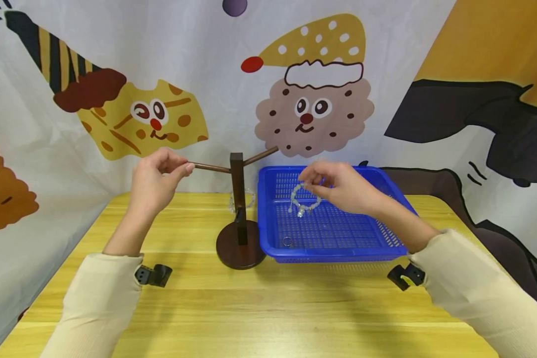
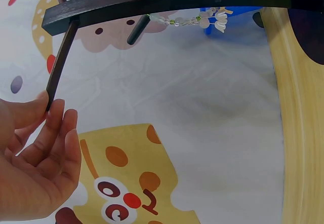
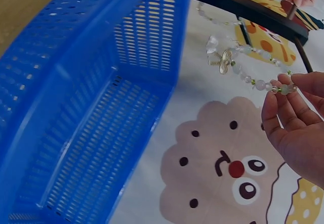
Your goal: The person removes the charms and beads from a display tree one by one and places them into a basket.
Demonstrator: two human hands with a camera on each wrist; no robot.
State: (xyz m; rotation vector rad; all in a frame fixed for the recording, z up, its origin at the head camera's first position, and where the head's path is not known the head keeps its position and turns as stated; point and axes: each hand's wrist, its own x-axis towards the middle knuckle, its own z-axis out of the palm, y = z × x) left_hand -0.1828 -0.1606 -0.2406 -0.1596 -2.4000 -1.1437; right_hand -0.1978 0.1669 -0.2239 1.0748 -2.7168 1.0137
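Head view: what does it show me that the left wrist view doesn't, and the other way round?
Only the head view: the right hand holding a beaded bracelet, and a small ring-shaped item inside the blue basket.

Only the left wrist view: the dark peg behind the post, from which a second bracelet appears to hang.

Both: the left hand pinching a rod, the wooden stand, that second bracelet, and the basket, just a sliver in the left wrist view.

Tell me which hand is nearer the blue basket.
Right. The right hand is above the blue basket, holding a beaded bracelet; the left hand is left of the basket, pinching a peg on the stand.
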